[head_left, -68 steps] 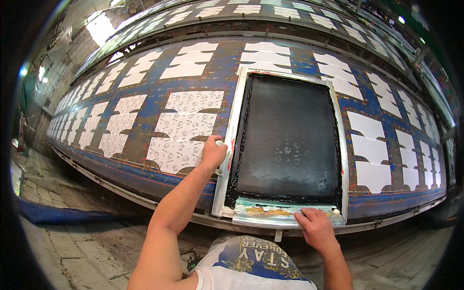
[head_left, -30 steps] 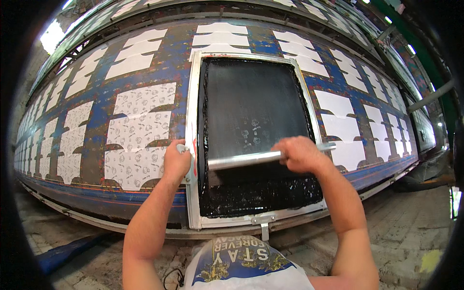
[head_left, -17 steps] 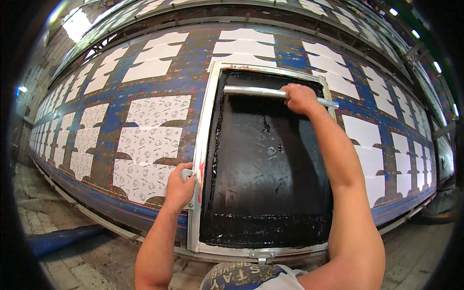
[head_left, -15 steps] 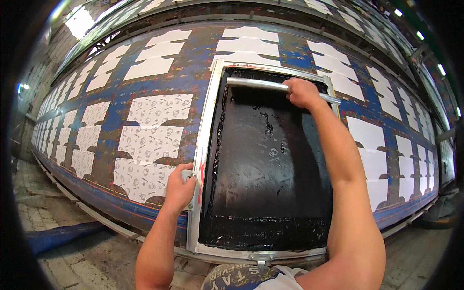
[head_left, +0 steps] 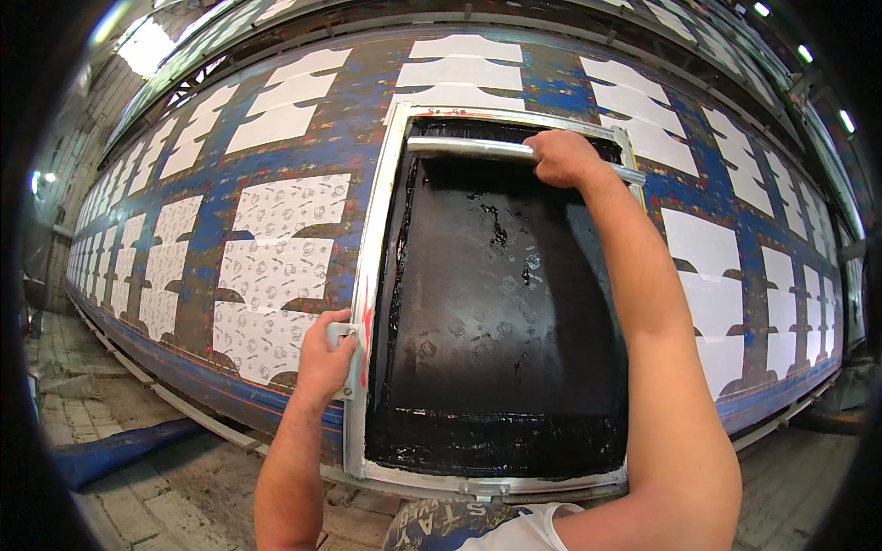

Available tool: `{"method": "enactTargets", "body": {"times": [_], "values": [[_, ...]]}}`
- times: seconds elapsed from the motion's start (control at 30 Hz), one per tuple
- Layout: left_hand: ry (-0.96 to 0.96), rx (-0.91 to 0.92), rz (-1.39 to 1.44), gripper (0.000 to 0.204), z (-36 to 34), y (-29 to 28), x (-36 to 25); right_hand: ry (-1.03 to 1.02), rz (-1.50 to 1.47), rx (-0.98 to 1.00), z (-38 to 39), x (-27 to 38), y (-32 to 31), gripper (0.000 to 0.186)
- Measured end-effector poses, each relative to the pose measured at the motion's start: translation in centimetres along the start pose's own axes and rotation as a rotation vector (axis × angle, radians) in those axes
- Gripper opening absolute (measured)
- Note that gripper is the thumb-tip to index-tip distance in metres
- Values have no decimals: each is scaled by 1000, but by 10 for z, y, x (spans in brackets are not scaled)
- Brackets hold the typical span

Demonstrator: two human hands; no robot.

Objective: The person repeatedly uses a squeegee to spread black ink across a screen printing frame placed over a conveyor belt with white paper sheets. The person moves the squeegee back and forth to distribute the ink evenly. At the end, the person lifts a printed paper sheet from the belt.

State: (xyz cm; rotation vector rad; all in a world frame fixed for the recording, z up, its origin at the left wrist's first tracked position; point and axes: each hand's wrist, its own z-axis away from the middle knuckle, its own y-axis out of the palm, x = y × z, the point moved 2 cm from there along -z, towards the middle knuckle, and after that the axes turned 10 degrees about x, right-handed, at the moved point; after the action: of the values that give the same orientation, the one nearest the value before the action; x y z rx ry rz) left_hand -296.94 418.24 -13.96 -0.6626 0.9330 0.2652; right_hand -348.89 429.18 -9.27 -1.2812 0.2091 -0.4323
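A metal-edged screen frame rests on a long printing table, its mesh covered in glossy black ink with small patterns faintly showing. My left hand grips a pale bracket handle on the frame's left side, low beside cut fabric pieces bearing a small repeated print. My right hand is closed on a silver squeegee bar, which lies crosswise inside the top of the frame, its right end over the frame's edge. Plain white fabric pieces lie right of the screen.
More rows of white cut pieces lie beyond the screen and along the table in both directions. A second long table with a metal rail runs behind. A blue roll is at the lower left on the brick floor.
The squeegee in my right hand has moved from low in the screen up to the top edge. Earlier that hand was on the frame's near edge. My left hand keeps holding the left side.
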Motion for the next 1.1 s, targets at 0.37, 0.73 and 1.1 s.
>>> {"method": "enactTargets", "body": {"times": [0.37,0.73,1.1], "values": [[86,-6,-77,45,-7,-3,5,-119,-30,-28,167,87,55,40],[109,12,-17,40,-11,0,11,-168,-117,-125,348,199,104,45],[196,-29,-49,39,-29,1,27,-105,-114,-104,427,258,119,59]]}}
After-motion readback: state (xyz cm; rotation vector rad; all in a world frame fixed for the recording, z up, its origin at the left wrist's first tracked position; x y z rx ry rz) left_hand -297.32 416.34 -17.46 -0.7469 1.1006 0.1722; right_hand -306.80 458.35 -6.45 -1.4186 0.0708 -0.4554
